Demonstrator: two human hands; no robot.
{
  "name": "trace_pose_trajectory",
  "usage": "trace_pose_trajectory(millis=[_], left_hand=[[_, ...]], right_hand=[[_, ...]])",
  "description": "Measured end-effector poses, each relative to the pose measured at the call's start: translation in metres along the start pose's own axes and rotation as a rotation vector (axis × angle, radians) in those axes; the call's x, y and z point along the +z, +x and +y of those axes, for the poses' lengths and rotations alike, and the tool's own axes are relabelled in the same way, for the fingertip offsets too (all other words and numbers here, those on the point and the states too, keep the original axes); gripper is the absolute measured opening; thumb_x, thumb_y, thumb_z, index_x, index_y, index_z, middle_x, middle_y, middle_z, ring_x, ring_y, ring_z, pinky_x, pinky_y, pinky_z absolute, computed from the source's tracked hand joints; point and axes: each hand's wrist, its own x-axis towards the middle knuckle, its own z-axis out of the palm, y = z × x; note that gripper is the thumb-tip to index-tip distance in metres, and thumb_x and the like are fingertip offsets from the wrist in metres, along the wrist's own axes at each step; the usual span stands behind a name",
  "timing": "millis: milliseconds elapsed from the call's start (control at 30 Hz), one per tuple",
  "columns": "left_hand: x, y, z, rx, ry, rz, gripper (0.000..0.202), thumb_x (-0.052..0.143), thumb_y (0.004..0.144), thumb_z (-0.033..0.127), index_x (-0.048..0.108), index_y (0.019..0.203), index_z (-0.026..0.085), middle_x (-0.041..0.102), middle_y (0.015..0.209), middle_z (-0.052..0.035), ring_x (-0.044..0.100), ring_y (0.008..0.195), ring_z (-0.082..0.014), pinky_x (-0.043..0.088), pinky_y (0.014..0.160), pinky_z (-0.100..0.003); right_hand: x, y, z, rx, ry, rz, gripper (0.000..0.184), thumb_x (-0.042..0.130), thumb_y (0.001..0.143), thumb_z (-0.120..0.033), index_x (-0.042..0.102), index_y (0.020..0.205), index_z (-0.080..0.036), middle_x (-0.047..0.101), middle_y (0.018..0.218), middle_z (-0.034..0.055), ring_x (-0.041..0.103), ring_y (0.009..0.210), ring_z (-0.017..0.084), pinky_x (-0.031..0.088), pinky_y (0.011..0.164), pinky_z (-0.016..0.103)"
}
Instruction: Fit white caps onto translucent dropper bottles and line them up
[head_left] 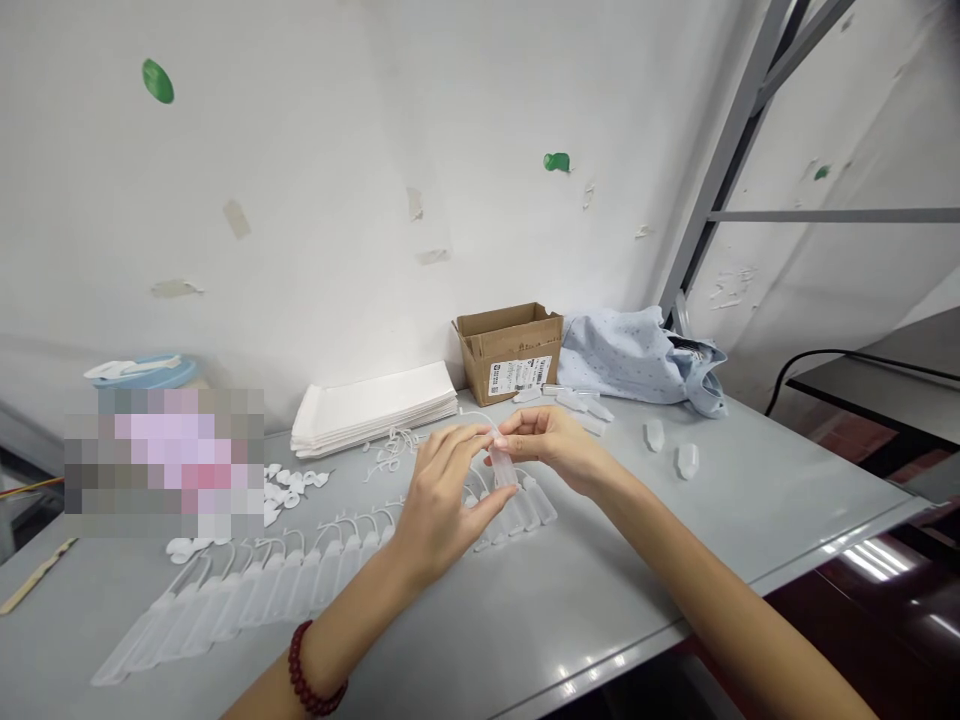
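My left hand (pixel 446 500) grips a small translucent plastic sleeve (pixel 502 468) between thumb and fingers, above the grey table. Pinched at its upper end are the fingers of my right hand (pixel 551 445). A thin white strap (pixel 478 416) arcs from that end; exactly how it is fastened is hidden by my fingertips. Below and left of my hands runs a long row of similar sleeves (pixel 281 585) with looped straps. More sleeves (pixel 525 510) lie under my hands, partly covered by them. Loose white straps (pixel 394 450) lie behind my left hand.
Behind stand a cardboard box (pixel 510 350), a stack of white sheets (pixel 375 405) and light blue cloth (pixel 622 355). Two loose sleeves (pixel 686 460) lie at right. White caps (pixel 289 490) are heaped at left beside a blurred patch. A wooden stick (pixel 37 577) lies far left.
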Motion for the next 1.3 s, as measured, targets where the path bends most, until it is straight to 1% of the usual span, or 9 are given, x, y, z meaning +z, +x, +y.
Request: trace_pose_trajectory(millis=[100, 167, 300, 433, 533, 633, 700, 933, 1300], left_hand=[[0.007, 0.003, 0.002, -0.034, -0.043, -0.033, 0.037, 0.071, 0.076, 0.029, 0.057, 0.109, 0.019, 0.064, 0.109, -0.0096, 0.054, 0.106, -0.0273, 0.045, 0.088, -0.047], [0.014, 0.005, 0.006, -0.055, -0.064, -0.081, 0.037, 0.073, 0.074, 0.028, 0.058, 0.107, 0.019, 0.065, 0.108, -0.0091, 0.054, 0.105, -0.0274, 0.045, 0.088, -0.047], [0.033, 0.010, 0.016, -0.111, -0.050, -0.241, 0.035, 0.075, 0.070, 0.027, 0.060, 0.100, 0.019, 0.065, 0.106, -0.0080, 0.053, 0.103, -0.0280, 0.044, 0.084, -0.046], [0.050, 0.015, 0.026, -0.209, -0.013, -0.406, 0.037, 0.074, 0.070, 0.029, 0.056, 0.100, 0.018, 0.063, 0.102, -0.0082, 0.054, 0.099, -0.0271, 0.044, 0.079, -0.042], [0.059, 0.018, 0.031, -0.277, 0.022, -0.490, 0.042, 0.075, 0.068, 0.032, 0.052, 0.099, 0.016, 0.061, 0.102, -0.0100, 0.053, 0.096, -0.0275, 0.044, 0.077, -0.041], [0.063, 0.017, 0.033, -0.266, 0.042, -0.537, 0.035, 0.072, 0.070, 0.031, 0.049, 0.093, 0.018, 0.060, 0.098, -0.0083, 0.052, 0.094, -0.0282, 0.042, 0.076, -0.042], [0.064, 0.016, 0.034, -0.251, 0.062, -0.550, 0.030, 0.069, 0.072, 0.029, 0.047, 0.090, 0.019, 0.061, 0.095, -0.0079, 0.051, 0.093, -0.0288, 0.041, 0.075, -0.042], [0.062, 0.012, 0.038, -0.226, 0.103, -0.581, 0.023, 0.063, 0.076, 0.029, 0.046, 0.088, 0.017, 0.061, 0.097, -0.0128, 0.050, 0.094, -0.0316, 0.040, 0.073, -0.044], [0.059, 0.013, 0.040, -0.238, 0.134, -0.622, 0.029, 0.065, 0.075, 0.032, 0.049, 0.092, 0.016, 0.060, 0.099, -0.0137, 0.049, 0.096, -0.0326, 0.041, 0.075, -0.044]], right_hand=[[-0.014, 0.000, -0.005, 0.063, -0.101, -0.026, 0.024, 0.079, 0.064, -0.034, 0.070, 0.072, -0.013, 0.067, 0.066, 0.0013, 0.063, 0.066, 0.013, 0.051, 0.071, 0.030], [-0.027, -0.001, -0.009, 0.110, -0.199, -0.060, 0.024, 0.077, 0.064, -0.035, 0.071, 0.073, -0.014, 0.066, 0.066, 0.0012, 0.061, 0.064, 0.012, 0.051, 0.068, 0.029], [-0.053, -0.004, -0.012, 0.227, -0.446, -0.151, 0.021, 0.072, 0.068, -0.036, 0.073, 0.074, -0.015, 0.068, 0.067, 0.0035, 0.063, 0.065, 0.015, 0.049, 0.059, 0.026], [-0.066, -0.004, -0.009, 0.314, -0.658, -0.185, 0.014, 0.066, 0.068, -0.030, 0.071, 0.068, -0.017, 0.069, 0.068, 0.0042, 0.064, 0.068, 0.017, 0.046, 0.056, 0.024], [-0.067, -0.002, -0.006, 0.369, -0.737, -0.224, 0.011, 0.063, 0.066, -0.025, 0.070, 0.064, -0.017, 0.069, 0.066, 0.0044, 0.063, 0.068, 0.018, 0.044, 0.055, 0.024], [-0.066, 0.000, -0.004, 0.396, -0.758, -0.243, 0.009, 0.062, 0.063, -0.023, 0.068, 0.059, -0.016, 0.068, 0.063, 0.0048, 0.062, 0.066, 0.018, 0.042, 0.053, 0.024], [-0.065, 0.001, -0.003, 0.408, -0.775, -0.245, 0.009, 0.062, 0.061, -0.023, 0.068, 0.057, -0.017, 0.068, 0.062, 0.0049, 0.061, 0.064, 0.018, 0.041, 0.052, 0.025], [-0.062, 0.002, -0.001, 0.418, -0.821, -0.246, 0.009, 0.063, 0.059, -0.024, 0.068, 0.057, -0.017, 0.067, 0.062, 0.0034, 0.057, 0.060, 0.015, 0.040, 0.051, 0.023], [-0.063, 0.002, -0.001, 0.417, -0.816, -0.270, 0.010, 0.063, 0.061, -0.025, 0.067, 0.058, -0.016, 0.065, 0.061, 0.0031, 0.055, 0.059, 0.014, 0.040, 0.052, 0.024]])
